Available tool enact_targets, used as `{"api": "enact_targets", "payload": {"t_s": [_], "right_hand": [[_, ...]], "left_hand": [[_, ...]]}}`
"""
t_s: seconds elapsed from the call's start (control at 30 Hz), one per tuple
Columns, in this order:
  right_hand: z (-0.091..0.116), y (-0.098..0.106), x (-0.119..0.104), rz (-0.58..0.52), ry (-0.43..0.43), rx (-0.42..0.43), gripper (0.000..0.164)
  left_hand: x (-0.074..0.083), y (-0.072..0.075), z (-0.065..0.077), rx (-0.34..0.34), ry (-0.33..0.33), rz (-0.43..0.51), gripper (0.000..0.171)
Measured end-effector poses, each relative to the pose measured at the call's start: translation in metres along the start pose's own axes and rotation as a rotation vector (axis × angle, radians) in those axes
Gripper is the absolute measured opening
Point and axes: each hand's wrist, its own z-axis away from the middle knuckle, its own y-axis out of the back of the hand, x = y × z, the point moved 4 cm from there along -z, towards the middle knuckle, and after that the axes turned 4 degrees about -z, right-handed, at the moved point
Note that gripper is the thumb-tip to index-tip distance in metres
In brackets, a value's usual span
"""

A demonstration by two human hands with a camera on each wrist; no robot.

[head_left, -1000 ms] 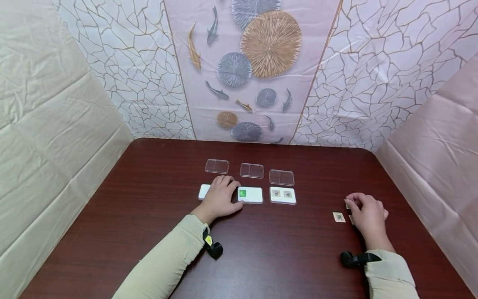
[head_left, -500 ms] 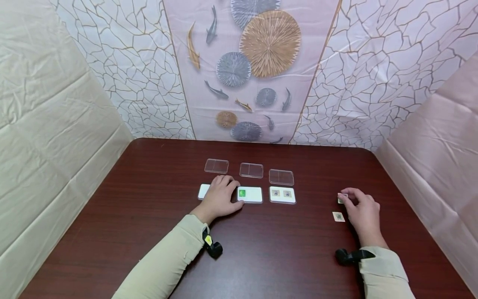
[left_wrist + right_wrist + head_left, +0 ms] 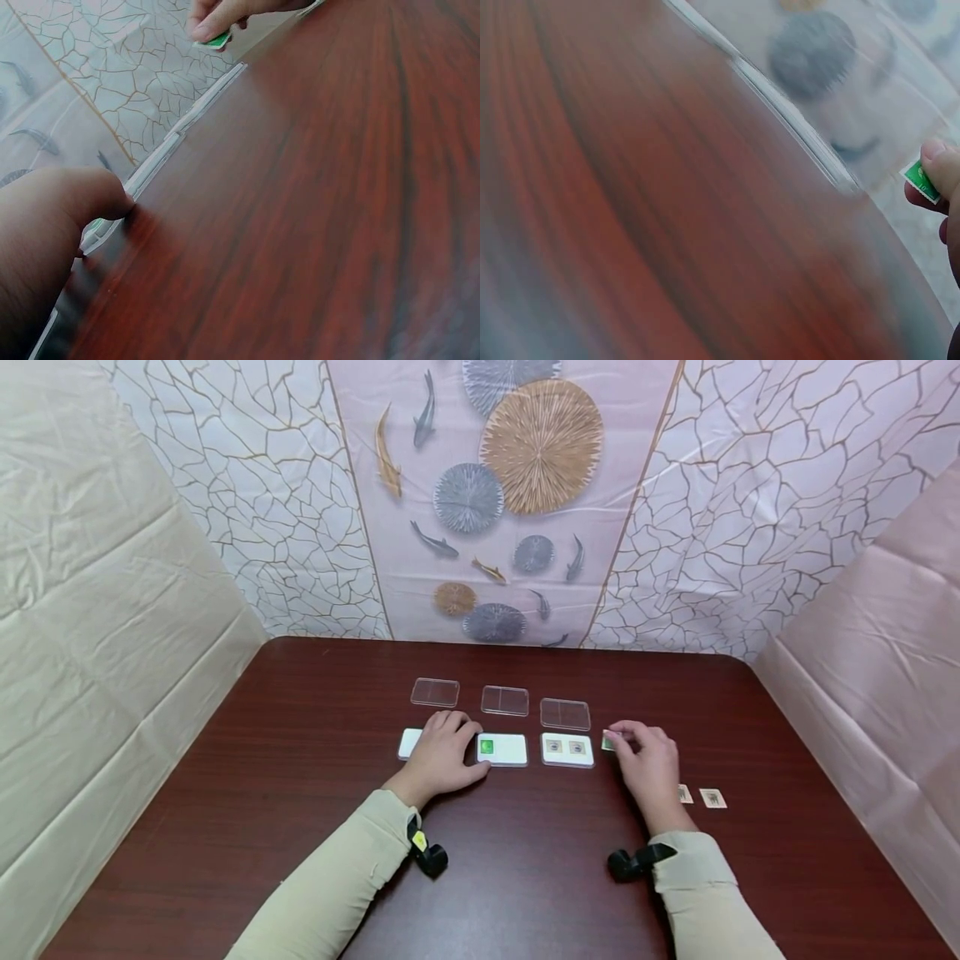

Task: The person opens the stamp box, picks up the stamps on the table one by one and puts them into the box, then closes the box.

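My right hand (image 3: pixel 651 768) pinches a green postage stamp (image 3: pixel 920 181) between thumb and forefinger, just right of the right-hand case in the head view. The left hand (image 3: pixel 441 752) holds the left end of the middle flat clear case (image 3: pixel 512 750), thumb at its near edge and forefinger at its far edge. That case has a white insert with one green stamp (image 3: pixel 487 747) at its left. The right-hand case (image 3: pixel 567 762) carries two greyish stamps (image 3: pixel 554 747) side by side. A third white case (image 3: pixel 408 742) is partly hidden under the left hand.
Behind the cases lie three clear plastic lids (image 3: pixel 435 692) in a row. Two pale stamps (image 3: pixel 713 798) lie at the right, one partly covered by the right hand. The dark wooden table (image 3: pixel 525 877) meets patterned cloth at the back.
My right hand has picked up the green stamp from the right and carried it left toward the cases, uncovering a pale stamp. The left hand stays in place.
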Motion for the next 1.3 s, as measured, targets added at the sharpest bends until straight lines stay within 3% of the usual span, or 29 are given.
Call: {"api": "enact_targets", "payload": {"t_s": [0.27, 0.67, 1.03, 1.3], "right_hand": [[0.004, -0.046, -0.042, -0.045, 0.110, -0.119, 0.010], [0.013, -0.098, -0.081, -0.014, 0.093, -0.250, 0.009], [0.012, -0.114, -0.091, 0.199, 0.141, -0.322, 0.009], [0.012, -0.114, -0.090, 0.206, 0.129, -0.324, 0.009]], "left_hand": [[-0.001, -0.001, -0.001, -0.015, 0.001, -0.021, 0.057], [0.001, 0.001, -0.001, 0.020, -0.007, -0.035, 0.057], [-0.001, 0.001, 0.000, 0.026, -0.013, -0.038, 0.057], [-0.001, 0.002, 0.000, 0.034, -0.017, -0.042, 0.057]]}}
